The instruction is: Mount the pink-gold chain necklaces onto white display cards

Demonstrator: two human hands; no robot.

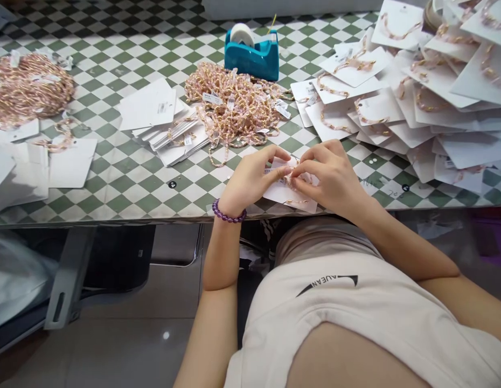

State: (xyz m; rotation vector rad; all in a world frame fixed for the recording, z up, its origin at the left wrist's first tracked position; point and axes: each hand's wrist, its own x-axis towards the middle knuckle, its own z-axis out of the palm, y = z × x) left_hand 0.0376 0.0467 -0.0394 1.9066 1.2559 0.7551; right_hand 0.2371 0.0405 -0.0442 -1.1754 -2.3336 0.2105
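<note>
A white card [277,195] lies at the table's front edge, with a pink and gold beaded bracelet [297,202] across it. My left hand [254,175], with purple beads at the wrist, rests over the card's left side, thumb and fingers pinched on the bracelet. From the right, my right hand [333,175] meets it, fingertips closed on the same beads. The fingers hide much of the strand and its fastening. Just beyond my hands sits a heap of similar pink and gold bead strands [238,108] with small white tags.
A teal tape dispenser [252,56] stands behind the heap. Stacked white cards [149,108] lie to its left. Carded bracelets [416,102] are piled high at right. Another bead bundle [34,86] and more cards [72,161] occupy the far left of the checkered table [153,202].
</note>
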